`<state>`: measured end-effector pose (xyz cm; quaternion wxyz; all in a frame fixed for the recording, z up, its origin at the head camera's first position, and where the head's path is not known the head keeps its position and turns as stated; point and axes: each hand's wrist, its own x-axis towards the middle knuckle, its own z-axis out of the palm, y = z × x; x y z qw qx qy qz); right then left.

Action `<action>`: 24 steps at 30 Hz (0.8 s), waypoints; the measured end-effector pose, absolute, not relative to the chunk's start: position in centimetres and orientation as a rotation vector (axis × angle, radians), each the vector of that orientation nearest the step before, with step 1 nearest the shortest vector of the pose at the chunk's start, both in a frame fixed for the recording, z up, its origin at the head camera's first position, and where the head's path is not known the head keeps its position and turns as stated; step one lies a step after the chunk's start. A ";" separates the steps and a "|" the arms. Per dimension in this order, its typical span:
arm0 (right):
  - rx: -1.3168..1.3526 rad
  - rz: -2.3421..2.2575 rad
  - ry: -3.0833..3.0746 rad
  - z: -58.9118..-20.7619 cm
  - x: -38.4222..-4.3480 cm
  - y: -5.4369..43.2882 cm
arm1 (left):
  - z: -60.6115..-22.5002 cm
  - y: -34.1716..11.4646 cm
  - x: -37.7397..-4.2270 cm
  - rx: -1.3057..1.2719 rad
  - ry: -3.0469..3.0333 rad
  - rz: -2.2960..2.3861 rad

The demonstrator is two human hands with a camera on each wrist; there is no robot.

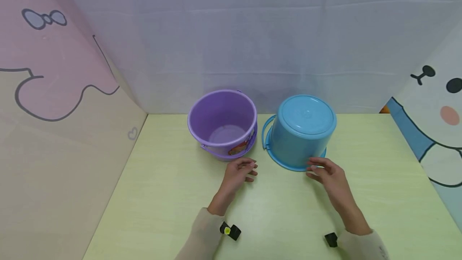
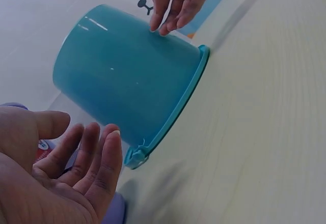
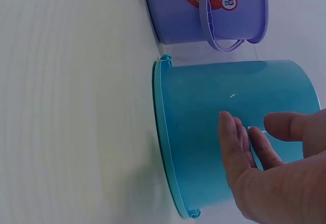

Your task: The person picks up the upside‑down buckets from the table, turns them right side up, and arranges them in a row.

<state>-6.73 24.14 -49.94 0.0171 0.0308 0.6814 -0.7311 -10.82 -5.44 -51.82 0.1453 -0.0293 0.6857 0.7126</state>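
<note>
A purple bucket (image 1: 231, 107) stands upright at the back of the table, its handle lowered and a red sticker on its side. To its right a blue bucket (image 1: 301, 131) sits upside down, base up and rim on the table, with its handle (image 1: 265, 131) at the left. My left hand (image 1: 240, 175) is in front of the purple bucket, fingers loosely bent and holding nothing. Just in front of the blue bucket's right side hovers my right hand (image 1: 330, 175), its fingers relaxed. Whether its fingertips touch the blue wall, I cannot tell.
The pale wooden table (image 1: 173, 212) ends at a white cloth backdrop (image 1: 252, 43) close behind both buckets. Printed cartoon panels (image 1: 54, 151) rise along the left and right sides. A small black device (image 1: 231, 231) is by the left cuff.
</note>
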 end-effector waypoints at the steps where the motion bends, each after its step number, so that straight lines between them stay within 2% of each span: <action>1: 0.105 -2.270 2.121 -50.0 -6.7 24.3 | -51.8 -5.3 -10.8 -0.082 1.976 2.049; 24: 0.267 -2.211 2.197 -50.7 -7.0 27.1 | -51.5 -2.6 -11.5 0.031 2.037 2.028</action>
